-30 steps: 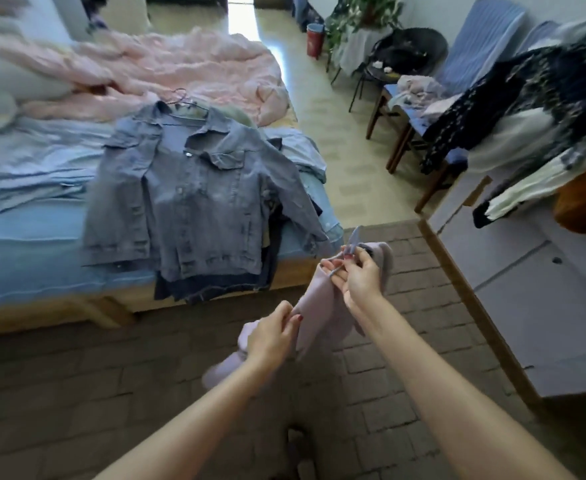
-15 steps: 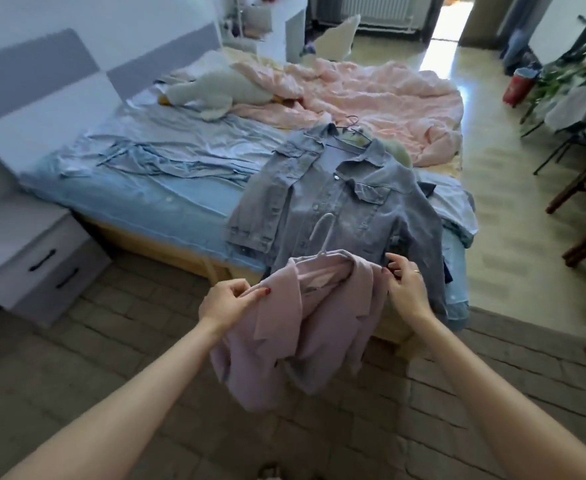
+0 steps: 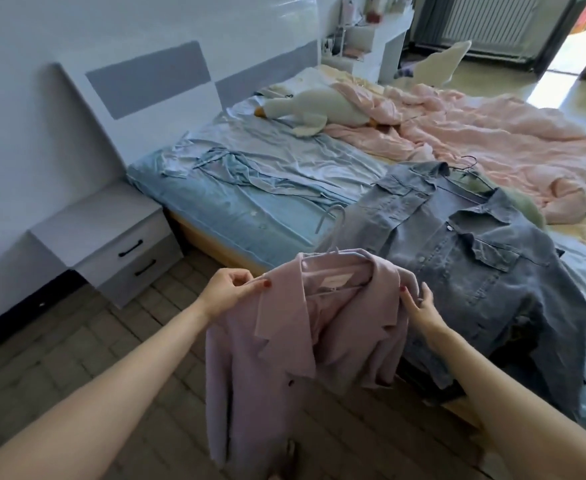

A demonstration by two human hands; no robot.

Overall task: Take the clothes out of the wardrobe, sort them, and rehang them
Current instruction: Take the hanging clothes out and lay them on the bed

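Holding: a pale lilac jacket [image 3: 305,327] on a light hanger [image 3: 333,233], kept up in the air in front of the near edge of the bed [image 3: 236,216], over the brick-pattern floor [image 3: 59,358].
Left hand [image 3: 227,292]: thumb and fingers pinched on the jacket's left shoulder, beside the lapel.
Right hand [image 3: 419,306]: fingers curled onto the cloth at the jacket's right shoulder; grip closed on the fabric.
Jacket: faces the camera, collar open, white label visible inside the neck; hem hangs below the hands. Hanger hook sticks up above the collar.
Denim jacket [image 3: 457,258]: lies spread flat on the near right part of the bed, front up, on a dark wire hanger [image 3: 466,164]; its lower edge drapes over the bed's near edge. Just beside the lilac jacket, on its right.
Light blue garment [image 3: 250,168]: spread out on the left part of the bed, near the headboard end.
Pink quilt [image 3: 475,140]: bunched across the far side of the bed.
Plush goose [image 3: 312,109]: lies at the far edge, touching the quilt.
Nightstand [image 3: 107,237]: on the floor against the bed's left corner, two drawers.
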